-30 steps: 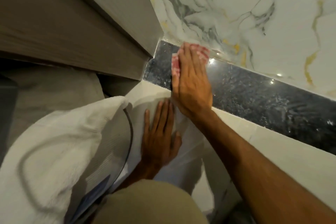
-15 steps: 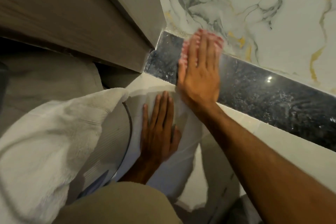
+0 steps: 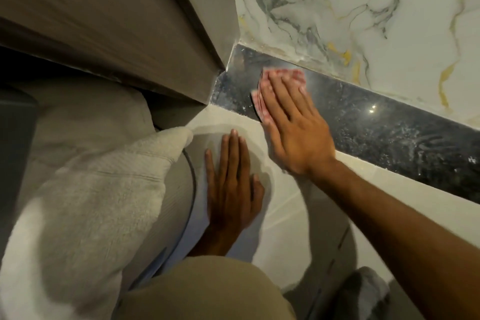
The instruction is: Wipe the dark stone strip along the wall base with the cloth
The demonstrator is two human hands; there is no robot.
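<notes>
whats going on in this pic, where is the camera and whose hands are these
There is no machine here. The camera sits on a person's head, looking forward and down, so the two hands are that person's own.

The right hand lies flat, pressing a pink cloth against the dark strip, a band of speckled stone at the bottom of the marble wall. Only the cloth's edges show past the fingers. This is wiping: the strip looks dusty and smeared to the right of the hand.

The left hand holds nothing; it rests flat on the pale floor, apparently for support.

At lower left is a white towel, and the grey panel above it looks like a door or cabinet. The beige shape at the bottom is probably the person's knee.
</notes>
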